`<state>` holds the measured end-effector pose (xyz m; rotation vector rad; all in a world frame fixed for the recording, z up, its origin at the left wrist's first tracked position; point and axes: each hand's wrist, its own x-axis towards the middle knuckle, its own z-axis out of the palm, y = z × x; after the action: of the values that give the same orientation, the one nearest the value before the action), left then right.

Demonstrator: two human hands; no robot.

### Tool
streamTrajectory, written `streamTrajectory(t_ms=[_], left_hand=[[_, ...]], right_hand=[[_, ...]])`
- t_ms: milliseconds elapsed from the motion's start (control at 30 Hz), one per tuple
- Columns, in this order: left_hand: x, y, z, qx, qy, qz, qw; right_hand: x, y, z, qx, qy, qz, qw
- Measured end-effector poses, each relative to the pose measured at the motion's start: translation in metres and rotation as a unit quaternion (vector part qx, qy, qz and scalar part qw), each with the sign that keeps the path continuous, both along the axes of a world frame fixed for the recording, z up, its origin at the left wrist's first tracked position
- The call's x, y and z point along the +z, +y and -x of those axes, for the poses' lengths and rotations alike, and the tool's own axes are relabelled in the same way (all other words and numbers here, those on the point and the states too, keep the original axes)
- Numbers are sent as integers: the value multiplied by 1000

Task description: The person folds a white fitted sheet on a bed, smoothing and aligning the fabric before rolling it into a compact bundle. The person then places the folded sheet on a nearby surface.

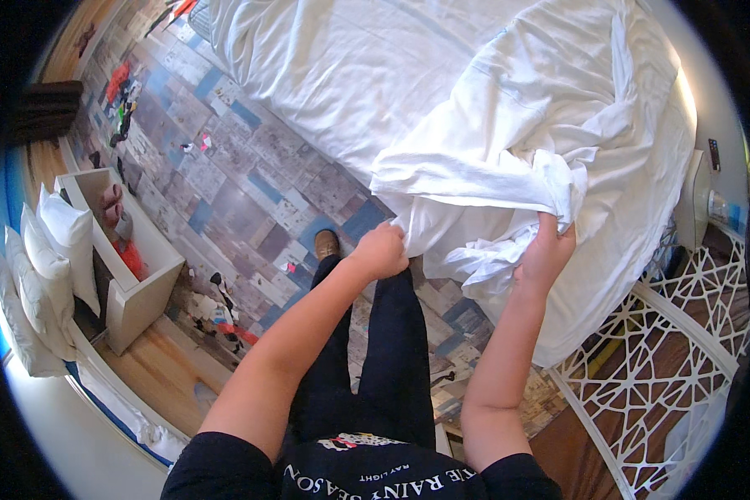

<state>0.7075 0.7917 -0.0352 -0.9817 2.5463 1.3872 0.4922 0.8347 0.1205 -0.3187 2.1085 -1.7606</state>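
A white cloth, which looks like a bed sheet or cover, hangs gathered between my two hands at the near edge of the bed. My left hand is closed in a fist on its left edge. My right hand pinches a folded part of it between thumb and fingers. From my hands the cloth runs up in wrinkled folds across the right side of the bed. Under it lies a smoother white sheet that covers the mattress and drapes over the side.
White pillows stand in a row at left, beside an open wooden box with items inside. Scraps and small items litter the patchwork floor. A white lattice partition stands at lower right. A remote control is at far right.
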Motion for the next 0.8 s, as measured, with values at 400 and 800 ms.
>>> streamTrajectory(t_ms=[400,800], left_hand=[[18,-76,91,475,331,-382,720],[23,-37,100,415,157,-272,854]], right_hand=[[16,57,21,-69,-112,165,977],[11,89,47,-162,-150,120,968]])
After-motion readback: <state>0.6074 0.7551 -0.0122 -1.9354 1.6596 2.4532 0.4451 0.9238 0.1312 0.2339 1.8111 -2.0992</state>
